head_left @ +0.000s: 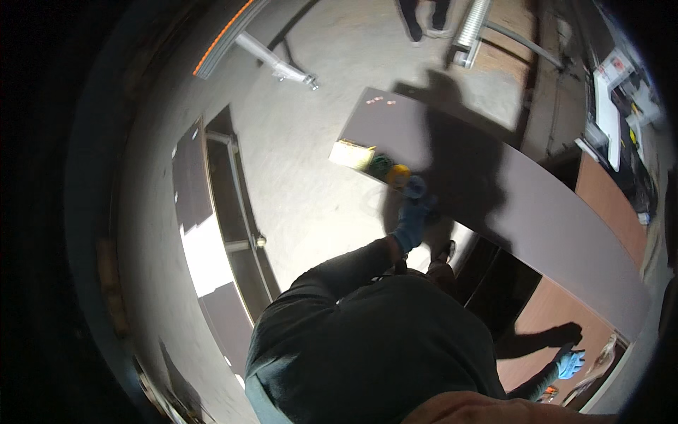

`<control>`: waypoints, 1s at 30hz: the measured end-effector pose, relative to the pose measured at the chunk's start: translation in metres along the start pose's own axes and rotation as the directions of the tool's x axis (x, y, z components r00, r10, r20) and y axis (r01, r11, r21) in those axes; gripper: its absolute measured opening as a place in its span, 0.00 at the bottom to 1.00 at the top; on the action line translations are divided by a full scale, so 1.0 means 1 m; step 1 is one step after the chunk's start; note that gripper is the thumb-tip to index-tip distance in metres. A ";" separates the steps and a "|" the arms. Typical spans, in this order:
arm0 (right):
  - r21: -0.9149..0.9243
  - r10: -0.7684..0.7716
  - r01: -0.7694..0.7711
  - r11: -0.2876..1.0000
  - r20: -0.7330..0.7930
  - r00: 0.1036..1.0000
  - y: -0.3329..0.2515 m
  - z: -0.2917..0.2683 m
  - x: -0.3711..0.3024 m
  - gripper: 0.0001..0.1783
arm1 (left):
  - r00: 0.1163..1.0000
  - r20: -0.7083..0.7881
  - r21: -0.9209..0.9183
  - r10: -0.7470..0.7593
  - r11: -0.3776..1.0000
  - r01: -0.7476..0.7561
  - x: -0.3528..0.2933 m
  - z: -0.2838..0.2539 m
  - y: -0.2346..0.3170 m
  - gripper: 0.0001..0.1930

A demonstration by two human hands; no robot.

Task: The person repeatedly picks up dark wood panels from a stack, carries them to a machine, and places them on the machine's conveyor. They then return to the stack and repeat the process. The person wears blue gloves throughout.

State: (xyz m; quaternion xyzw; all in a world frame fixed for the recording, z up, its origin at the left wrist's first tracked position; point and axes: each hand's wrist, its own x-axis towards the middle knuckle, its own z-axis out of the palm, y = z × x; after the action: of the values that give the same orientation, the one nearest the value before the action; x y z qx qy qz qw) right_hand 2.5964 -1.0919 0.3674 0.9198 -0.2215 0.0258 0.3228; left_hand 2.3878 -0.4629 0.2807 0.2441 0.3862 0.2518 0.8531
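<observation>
My left hand point(411, 225), in a blue glove, reaches to the near edge of a long grey-brown tabletop point(579, 226). Its fingers lie in shadow against a blue tape roll point(414, 187); whether they grip it I cannot make out. Beside that roll sit a yellow tape roll point(398, 175), a green roll or coil point(380, 166) and a pale yellow box point(352, 153). Far to the lower right, my right hand point(571, 364), gloved in blue too, is over a reddish-brown panel point(558, 311) with its fingers stretched out. No object shows in it.
At left stands a dark panelled unit point(194, 184) with a metal frame. Metal-legged stands point(279, 67) are at the far side, near another person's legs point(424, 18). Tools and white parts point(607, 120) crowd the right. Clear plastic wrap point(600, 364) lies near my right hand.
</observation>
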 end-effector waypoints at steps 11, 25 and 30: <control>-0.056 -0.288 0.986 -0.154 -0.952 -0.099 -0.184 -0.400 -0.203 0.30 | 0.995 -0.051 0.340 0.089 0.938 -0.067 -0.197 -0.128 0.079 0.15; -0.379 -0.402 0.923 -0.063 -0.837 -0.371 -0.319 -0.471 -0.500 0.39 | 0.723 -0.605 0.421 0.332 0.905 -0.062 -0.396 -0.478 0.146 0.15; -0.508 -0.315 0.848 -0.150 -0.789 -0.528 -0.337 -0.493 -0.627 0.37 | 0.600 -0.800 -0.236 -0.010 0.924 -0.299 -0.429 -0.555 0.211 0.14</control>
State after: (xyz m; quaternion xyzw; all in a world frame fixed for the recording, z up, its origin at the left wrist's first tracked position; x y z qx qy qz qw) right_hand 2.2219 -0.3150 0.4419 0.6054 0.7343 0.3062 0.0214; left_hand 1.6557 -0.4461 0.3163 -0.0150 0.6491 0.4664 0.6008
